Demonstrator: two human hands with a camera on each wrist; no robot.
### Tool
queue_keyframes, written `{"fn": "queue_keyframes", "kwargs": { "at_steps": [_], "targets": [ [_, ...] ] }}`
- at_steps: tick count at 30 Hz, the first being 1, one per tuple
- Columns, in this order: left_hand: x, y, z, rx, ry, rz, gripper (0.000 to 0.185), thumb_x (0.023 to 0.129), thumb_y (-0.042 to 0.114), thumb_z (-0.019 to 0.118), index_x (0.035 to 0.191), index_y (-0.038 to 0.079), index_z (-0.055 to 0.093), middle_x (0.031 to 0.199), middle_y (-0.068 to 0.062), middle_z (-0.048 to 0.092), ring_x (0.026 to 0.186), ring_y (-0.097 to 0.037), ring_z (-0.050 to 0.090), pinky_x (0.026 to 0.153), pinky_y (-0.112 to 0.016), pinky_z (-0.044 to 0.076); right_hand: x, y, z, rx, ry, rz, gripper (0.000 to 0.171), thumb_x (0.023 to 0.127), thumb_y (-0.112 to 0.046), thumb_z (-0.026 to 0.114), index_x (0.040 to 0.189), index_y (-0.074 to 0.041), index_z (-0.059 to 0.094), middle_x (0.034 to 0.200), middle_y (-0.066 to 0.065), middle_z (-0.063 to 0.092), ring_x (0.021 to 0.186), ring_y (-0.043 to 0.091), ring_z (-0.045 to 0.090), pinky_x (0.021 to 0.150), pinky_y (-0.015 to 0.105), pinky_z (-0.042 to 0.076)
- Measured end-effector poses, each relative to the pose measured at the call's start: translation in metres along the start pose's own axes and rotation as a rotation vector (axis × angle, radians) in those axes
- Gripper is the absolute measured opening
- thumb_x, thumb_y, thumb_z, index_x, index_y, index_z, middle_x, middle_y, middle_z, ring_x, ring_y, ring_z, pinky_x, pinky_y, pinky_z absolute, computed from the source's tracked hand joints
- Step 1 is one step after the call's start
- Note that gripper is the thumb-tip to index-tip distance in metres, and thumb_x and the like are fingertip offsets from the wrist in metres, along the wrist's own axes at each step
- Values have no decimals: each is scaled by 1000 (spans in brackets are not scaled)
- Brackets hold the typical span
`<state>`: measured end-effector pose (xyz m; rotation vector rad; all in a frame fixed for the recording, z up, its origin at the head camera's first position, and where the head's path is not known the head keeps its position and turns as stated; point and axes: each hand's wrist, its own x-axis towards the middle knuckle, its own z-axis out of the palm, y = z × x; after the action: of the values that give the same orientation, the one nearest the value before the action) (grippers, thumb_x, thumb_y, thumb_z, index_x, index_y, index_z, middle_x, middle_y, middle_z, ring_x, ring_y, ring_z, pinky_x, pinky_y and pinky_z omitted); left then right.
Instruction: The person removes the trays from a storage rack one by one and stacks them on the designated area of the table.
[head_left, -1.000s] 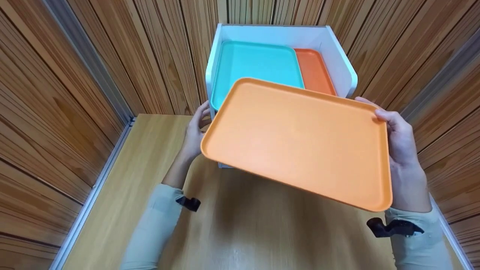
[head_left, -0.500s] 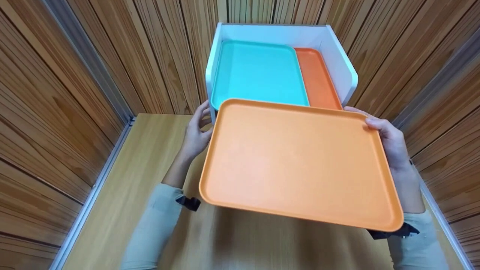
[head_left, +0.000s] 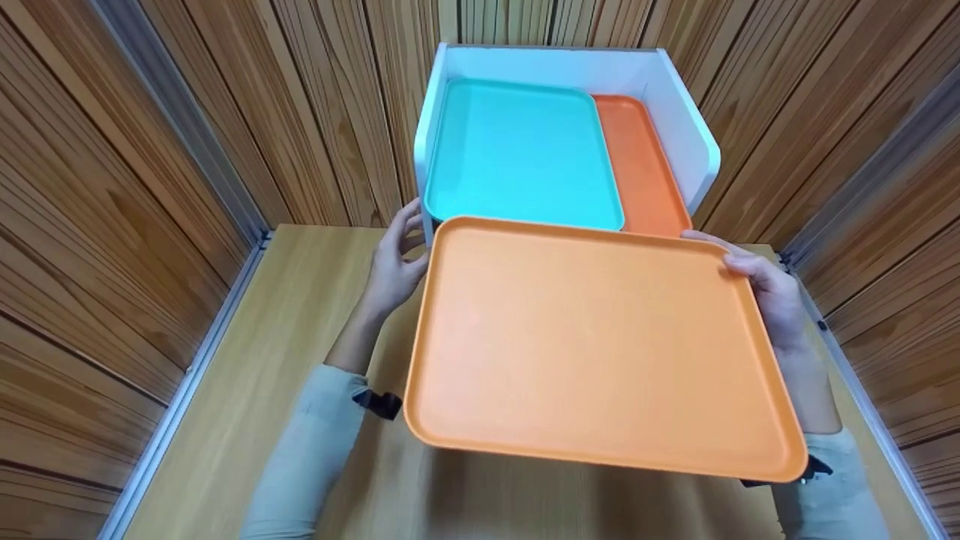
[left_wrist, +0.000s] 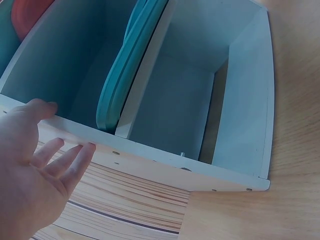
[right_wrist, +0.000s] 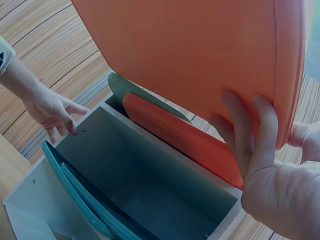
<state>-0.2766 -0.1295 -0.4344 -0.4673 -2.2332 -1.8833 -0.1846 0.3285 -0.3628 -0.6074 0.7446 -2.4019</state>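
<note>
My right hand (head_left: 769, 296) grips an orange tray (head_left: 600, 345) by its right edge, thumb on the upper face and fingers spread underneath, as the right wrist view shows. The tray is held in front of a white shelf unit (head_left: 686, 127), over the table. My left hand (left_wrist: 37, 165) holds the unit's left side panel (left_wrist: 145, 155) at its front edge, thumb on the inner side and fingers outside. On the unit's top level, a turquoise tray (head_left: 525, 154) overlaps a darker orange tray (head_left: 645, 165). Teal trays (left_wrist: 127, 70) lie stacked on the inner shelf board.
The unit stands on a wooden table (head_left: 300, 300) against the wood-panelled back wall (head_left: 337, 97). Below the top level are a middle compartment (right_wrist: 150, 165) and a lower compartment (left_wrist: 175, 90). Metal rails (head_left: 187, 375) edge the table at both sides.
My right hand has drawn the orange tray down toward me and levelled it from its slant, uncovering more of the trays on top. The left hand keeps its place on the shelf unit.
</note>
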Motion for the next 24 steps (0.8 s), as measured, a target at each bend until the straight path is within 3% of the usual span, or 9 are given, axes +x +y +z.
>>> {"fn": "queue_keyframes", "kwargs": {
  "at_steps": [8, 16, 24],
  "targets": [
    [1, -3, -2, 4, -16, -4, 73, 108, 4, 72, 173, 11, 40, 167, -23, 57, 148, -47, 66, 113, -61, 63, 2, 10, -6, -54, -33, -20, 61, 118, -8, 13, 160, 4, 56, 145, 26, 73, 131, 37, 77, 110, 42, 67],
    [1, -4, -2, -4, -16, 0, 74, 109, 2, 70, 174, 13, 39, 168, -21, 56, 148, -44, 66, 111, -57, 65, 0, 21, -15, -11, -83, -31, 63, 116, -3, 10, 158, 10, 55, 146, 30, 72, 134, 41, 76, 113, 46, 65],
    [2, -4, -1, -1, -10, 29, 74, 106, -5, 70, 172, 7, 40, 163, -25, 60, 144, -49, 68, 107, -61, 66, -8, 27, -25, -194, 83, -71, 59, 116, -3, 18, 150, 4, 66, 132, 19, 81, 118, 29, 84, 99, 35, 70]
  ]
}}
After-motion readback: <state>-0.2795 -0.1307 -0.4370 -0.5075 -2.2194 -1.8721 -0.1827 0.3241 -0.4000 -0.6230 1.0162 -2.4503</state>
